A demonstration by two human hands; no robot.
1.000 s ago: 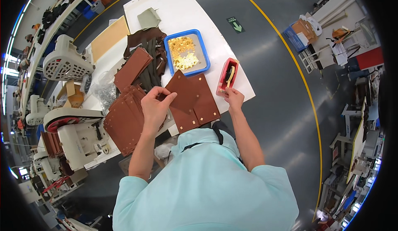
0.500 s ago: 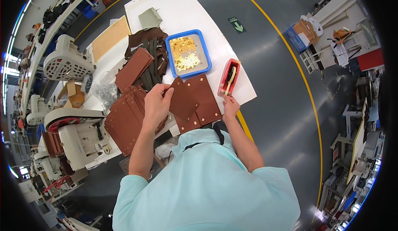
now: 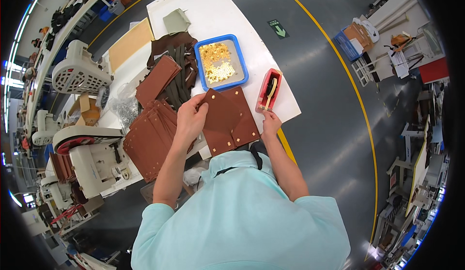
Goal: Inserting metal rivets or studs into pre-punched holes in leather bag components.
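At the near end of the white table, my left hand (image 3: 192, 118) pinches the left edge of a brown leather piece (image 3: 220, 112). A round gold stud shows near this piece's upper corner, and it overlaps another brown leather panel (image 3: 246, 119) that carries small pale squares at its corners. My right hand (image 3: 271, 123) is closed at the front end of a red tape dispenser (image 3: 269, 91), its fingertips pinching the tape end. Beyond the leather sits a blue-rimmed tray (image 3: 246, 71) of small gold metal parts.
Stacked brown leather panels (image 3: 150, 141) lie left of my left hand. Behind them are dark strips (image 3: 181, 71) and a grey-green folded piece (image 3: 176, 22). White machines (image 3: 89, 166) stand along the left. The table's right edge borders a grey floor with yellow lines.
My left hand has shifted slightly right, and its leather piece now lies over the panel with the gold stud showing. The right hand stays at the dispenser.
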